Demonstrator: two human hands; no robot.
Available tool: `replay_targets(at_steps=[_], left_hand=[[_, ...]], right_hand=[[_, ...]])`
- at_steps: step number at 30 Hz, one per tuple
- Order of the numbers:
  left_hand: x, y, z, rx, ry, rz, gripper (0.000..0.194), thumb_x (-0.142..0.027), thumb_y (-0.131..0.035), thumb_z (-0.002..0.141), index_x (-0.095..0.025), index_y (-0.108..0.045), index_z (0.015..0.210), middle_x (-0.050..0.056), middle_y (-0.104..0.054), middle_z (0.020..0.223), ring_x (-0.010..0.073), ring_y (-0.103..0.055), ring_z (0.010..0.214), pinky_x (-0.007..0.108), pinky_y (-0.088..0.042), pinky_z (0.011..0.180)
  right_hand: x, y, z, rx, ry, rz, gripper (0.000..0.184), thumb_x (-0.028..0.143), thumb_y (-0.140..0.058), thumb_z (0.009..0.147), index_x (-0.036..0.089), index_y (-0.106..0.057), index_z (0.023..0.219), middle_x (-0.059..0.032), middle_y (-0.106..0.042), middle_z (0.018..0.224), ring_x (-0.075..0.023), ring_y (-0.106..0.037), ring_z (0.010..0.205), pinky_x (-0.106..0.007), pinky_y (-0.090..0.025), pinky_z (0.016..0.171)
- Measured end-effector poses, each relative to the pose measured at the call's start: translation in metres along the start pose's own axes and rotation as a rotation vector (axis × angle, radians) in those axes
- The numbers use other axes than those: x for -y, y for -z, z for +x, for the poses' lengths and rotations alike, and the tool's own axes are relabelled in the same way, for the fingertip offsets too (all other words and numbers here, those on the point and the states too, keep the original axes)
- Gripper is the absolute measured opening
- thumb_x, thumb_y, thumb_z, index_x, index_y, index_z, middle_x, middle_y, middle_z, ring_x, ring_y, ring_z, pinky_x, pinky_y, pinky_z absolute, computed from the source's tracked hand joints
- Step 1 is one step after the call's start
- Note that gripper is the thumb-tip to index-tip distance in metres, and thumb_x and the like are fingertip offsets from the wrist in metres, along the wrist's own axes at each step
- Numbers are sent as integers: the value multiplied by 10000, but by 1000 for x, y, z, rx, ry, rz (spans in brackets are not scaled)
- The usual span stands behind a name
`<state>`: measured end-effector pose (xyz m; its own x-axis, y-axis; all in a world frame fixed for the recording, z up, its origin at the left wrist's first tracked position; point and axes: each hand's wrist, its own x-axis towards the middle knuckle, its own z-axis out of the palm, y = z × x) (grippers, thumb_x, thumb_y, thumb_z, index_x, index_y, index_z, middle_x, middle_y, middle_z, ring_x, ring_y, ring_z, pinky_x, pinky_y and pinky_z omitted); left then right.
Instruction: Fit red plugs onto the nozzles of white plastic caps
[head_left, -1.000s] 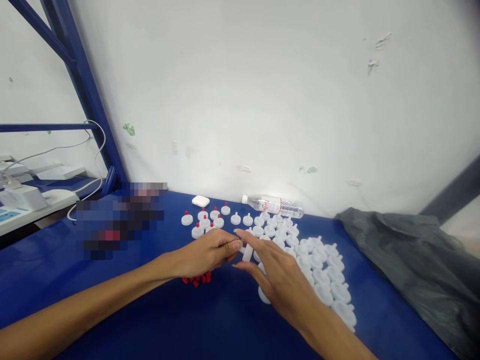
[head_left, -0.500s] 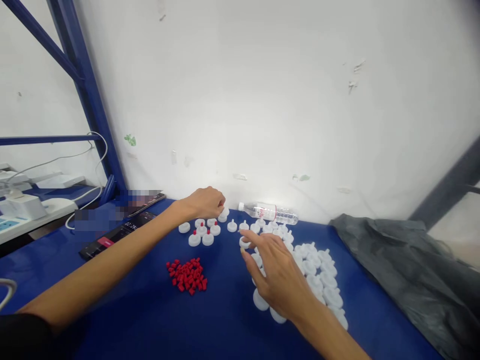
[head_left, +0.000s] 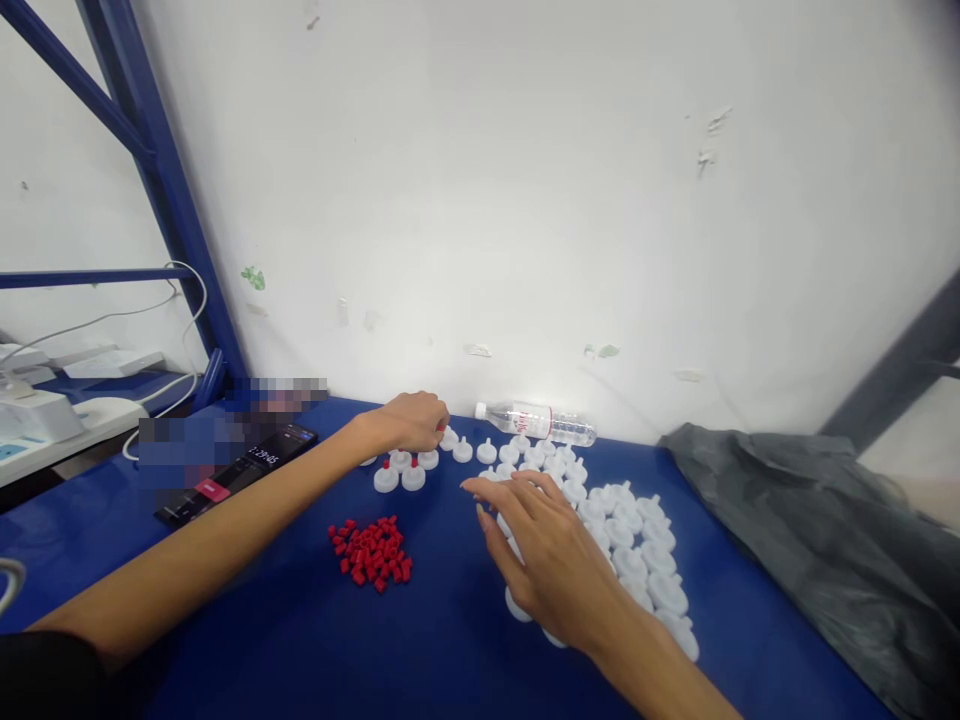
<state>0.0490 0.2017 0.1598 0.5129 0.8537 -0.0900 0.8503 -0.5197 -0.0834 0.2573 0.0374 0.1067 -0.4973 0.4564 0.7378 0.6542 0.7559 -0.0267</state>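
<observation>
My left hand (head_left: 416,420) is closed, fingertips pinched at a small red tip cap (head_left: 441,430) beside a white spouted lid (head_left: 449,440) near the wall. Just below it stand several white lids with red tips, among them one lid (head_left: 413,478) at the front of the group. My right hand (head_left: 551,545) hovers with fingers spread over the left part of a large cluster of white spouted lids (head_left: 630,535), hiding some of them. Between my forearms lies a loose pile of red tip caps (head_left: 373,552).
A clear plastic bottle (head_left: 574,428) lies on its side against the wall. Dark grey cloth or plastic (head_left: 795,540) covers the table's right side. At left are a phone (head_left: 240,475), partly behind my left forearm, and a white power strip (head_left: 112,415) with cables.
My left hand has come slightly down and nearer, now covering part of the red-tipped lids. My right hand has lowered a little, fingers still spread. The view has shifted slightly.
</observation>
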Motion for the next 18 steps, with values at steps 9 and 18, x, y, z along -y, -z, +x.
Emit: replay_targets(at_steps=[9, 18], left_hand=[[-6, -2, -3, -161, -30, 58, 364, -425, -747, 1049, -207, -698, 1336, 106, -722, 1397, 291, -732, 1202, 535, -649, 1016], [-15, -6, -1, -191, -178, -16, 326, -396, -755, 1047, -208, -710, 1309, 99, -733, 1375, 283, -736, 1192, 524, -653, 1010]], right_hand=[[-1, 1, 1, -11, 13, -6, 427, 80, -489, 1105, 214, -529, 1508, -58, -818, 1116, -231, -777, 921, -497, -604, 1024], [-5, 1, 0, -88, -64, -91, 398, 99, -481, 1102, 237, -571, 1464, -26, -800, 1000, -216, -776, 833, -515, -596, 1016]])
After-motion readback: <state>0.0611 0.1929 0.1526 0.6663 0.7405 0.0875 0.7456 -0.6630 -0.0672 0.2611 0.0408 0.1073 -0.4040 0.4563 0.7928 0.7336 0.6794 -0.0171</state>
